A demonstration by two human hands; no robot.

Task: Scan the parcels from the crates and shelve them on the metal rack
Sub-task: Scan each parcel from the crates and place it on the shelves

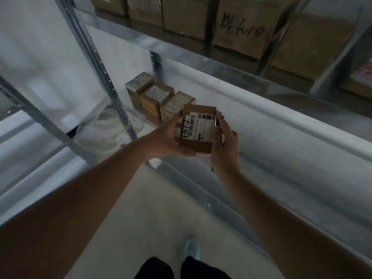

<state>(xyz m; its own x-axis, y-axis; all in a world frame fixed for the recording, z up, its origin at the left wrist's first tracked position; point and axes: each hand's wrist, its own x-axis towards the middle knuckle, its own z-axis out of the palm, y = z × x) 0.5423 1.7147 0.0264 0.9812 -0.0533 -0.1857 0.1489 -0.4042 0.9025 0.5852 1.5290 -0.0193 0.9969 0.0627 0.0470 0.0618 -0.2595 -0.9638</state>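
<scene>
A small brown cardboard parcel with a white barcode label and "1512" handwritten on it is held between both hands above the front edge of the metal rack's lower shelf. My left hand grips its left side and underside. My right hand grips its right side, fingers curled over the far edge. Three similar small parcels stand in a row at the shelf's left end, just beyond the held parcel.
The upper shelf holds several larger brown cartons, one with black handwriting. Perforated metal uprights stand at the left. A white bag lies behind the upright. Pale floor and my shoe show below.
</scene>
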